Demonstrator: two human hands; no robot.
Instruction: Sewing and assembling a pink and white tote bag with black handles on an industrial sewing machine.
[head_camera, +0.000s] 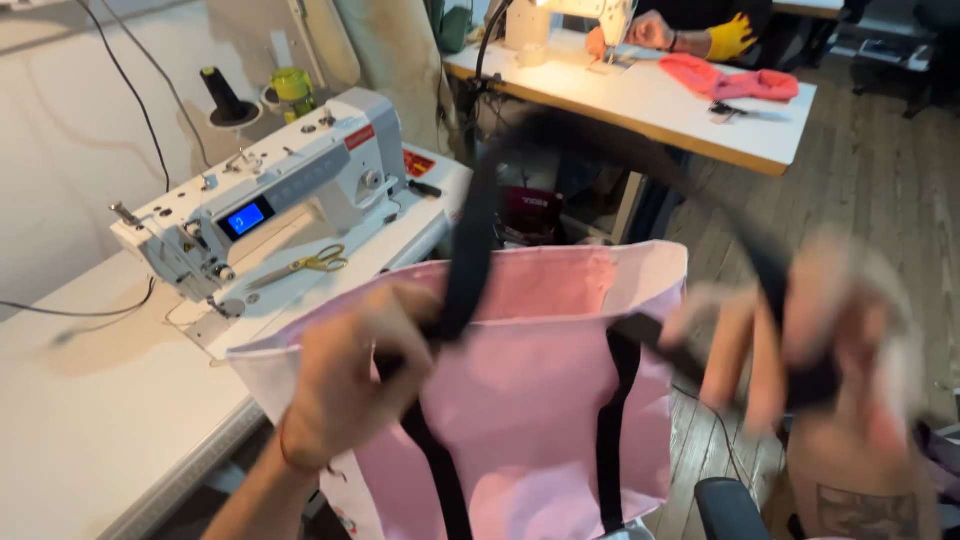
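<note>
bag check | my left hand (345, 375) pinching the black strap (480, 220) at the pink tote bag (530, 390) rim | right hand (835, 330) blurry, fist round the strap loop | straps look sewn on, bag held beside sewing machine (290, 190), scissors (310, 265) idle

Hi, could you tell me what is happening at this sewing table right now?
A person holds up a pink tote bag by its black straps. The left hand grips a strap at the bag's top edge, and the right hand, blurred by motion, holds the strap loop out to the side. Beside them, a white sewing machine sits on the table with yellow-handled scissors. Another person works at a far table.
</note>
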